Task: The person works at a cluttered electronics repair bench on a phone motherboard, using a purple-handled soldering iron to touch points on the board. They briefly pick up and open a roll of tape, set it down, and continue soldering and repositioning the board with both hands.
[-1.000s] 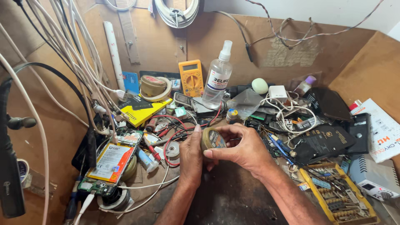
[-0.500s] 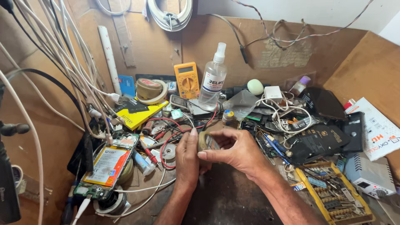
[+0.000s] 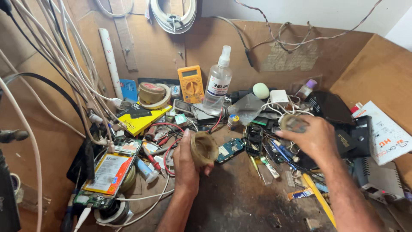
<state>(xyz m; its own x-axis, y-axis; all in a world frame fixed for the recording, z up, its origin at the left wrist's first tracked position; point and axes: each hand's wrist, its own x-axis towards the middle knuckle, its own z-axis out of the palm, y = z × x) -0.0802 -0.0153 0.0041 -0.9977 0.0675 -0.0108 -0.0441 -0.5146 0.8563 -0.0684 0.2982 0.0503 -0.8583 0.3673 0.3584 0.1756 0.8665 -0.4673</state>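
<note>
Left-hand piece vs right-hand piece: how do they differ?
The brown cup-shaped piece in the left hand shows its hollow, open side; the round lid-like piece in the right hand looks flatter and smaller. The cup-shaped piece sits low, near the circuit board; the lid-like piece is raised over the cable clutter. Both are round, dull brown and pinched by fingers.

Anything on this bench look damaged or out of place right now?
Yes: an opened phone lies at the left edge with its battery and board exposed, and a bare circuit board lies loose beside the round tin in the left hand. Red leads sprawl tangled between them.
</note>
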